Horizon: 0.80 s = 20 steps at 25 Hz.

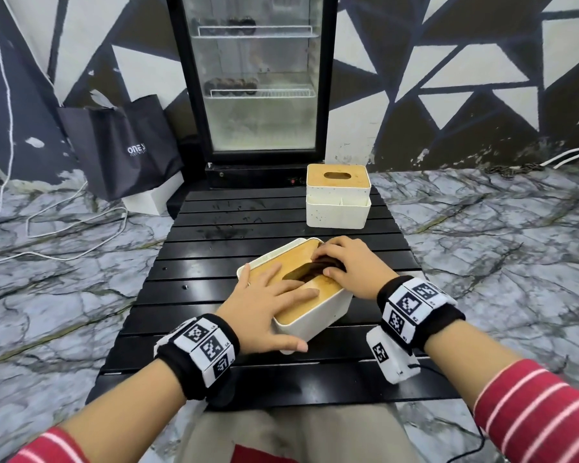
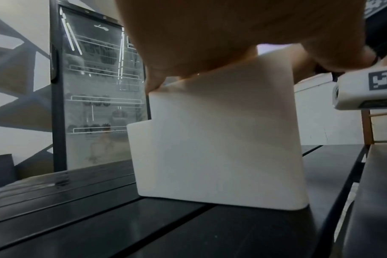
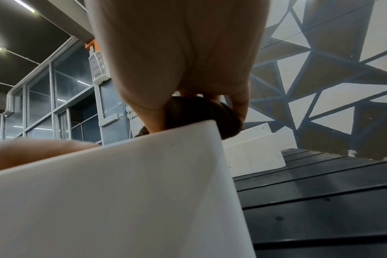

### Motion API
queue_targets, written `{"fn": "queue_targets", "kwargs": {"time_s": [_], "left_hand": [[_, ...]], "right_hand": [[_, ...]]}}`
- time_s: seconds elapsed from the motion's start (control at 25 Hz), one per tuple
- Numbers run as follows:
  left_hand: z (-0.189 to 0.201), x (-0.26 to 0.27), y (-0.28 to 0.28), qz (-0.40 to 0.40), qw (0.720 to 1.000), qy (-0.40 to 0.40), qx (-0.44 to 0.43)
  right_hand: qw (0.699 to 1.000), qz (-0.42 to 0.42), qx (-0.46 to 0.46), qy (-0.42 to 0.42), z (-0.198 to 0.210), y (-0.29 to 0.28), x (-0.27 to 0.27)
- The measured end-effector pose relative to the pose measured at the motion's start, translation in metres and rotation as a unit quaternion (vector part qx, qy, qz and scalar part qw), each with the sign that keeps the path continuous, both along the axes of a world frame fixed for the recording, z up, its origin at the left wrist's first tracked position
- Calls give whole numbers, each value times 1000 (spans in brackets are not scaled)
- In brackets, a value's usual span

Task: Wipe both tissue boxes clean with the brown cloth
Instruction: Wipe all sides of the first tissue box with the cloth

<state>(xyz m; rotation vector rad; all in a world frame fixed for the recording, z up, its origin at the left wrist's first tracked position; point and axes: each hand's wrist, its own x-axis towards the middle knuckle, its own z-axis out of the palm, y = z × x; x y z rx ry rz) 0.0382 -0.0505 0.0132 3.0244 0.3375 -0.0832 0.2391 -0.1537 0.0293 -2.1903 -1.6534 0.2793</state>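
Note:
A white tissue box with a wooden lid (image 1: 315,317) stands skewed on the black slatted table, near me. My left hand (image 1: 271,302) lies flat on its lid with fingers straight and the thumb down the near corner; the left wrist view shows the palm (image 2: 210,34) pressing on the box (image 2: 221,139). My right hand (image 1: 351,265) grips the bunched brown cloth (image 1: 315,267) on the lid by the slot. In the right wrist view the cloth (image 3: 199,113) sits under the curled fingers (image 3: 241,108) at the box's edge (image 3: 121,192). A second, like tissue box (image 1: 338,198) stands farther back.
The black table (image 1: 214,228) has wet streaks at its far middle. Behind it stands a glass-door fridge (image 1: 258,78), with a black bag (image 1: 121,145) to its left. White cables (image 1: 64,225) trail on the marble floor.

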Motion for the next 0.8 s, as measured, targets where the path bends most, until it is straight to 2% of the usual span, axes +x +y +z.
{"fn": "queue_targets", "kwargs": {"time_s": [0.08,0.16,0.32,0.44,0.52,0.64,0.72,0.8], "left_hand": [[-3,1,1,-5,1000,18,22],[-4,2,0,-6,1000,-10,13],[-5,5,2,19,999,-46,-15],[7,11,9,62,984,-127,-104],[15,14,12,80,958,-187,-199],[29,15,16,128,886,-248,-371],[33,15,19,151,854,-268,-420],[33,14,22,158,844,-276,-432]], "right_hand": [[1000,-14,5,13,-1,0,-1],[998,-25,32,55,-1,-1,0],[978,-66,153,125,10,-11,5],[951,-90,250,160,21,-21,5],[936,-108,281,181,22,-25,1],[927,-115,299,198,17,-26,-11],[930,-109,288,200,11,-20,-20],[939,-101,271,186,4,-11,-26]]}}
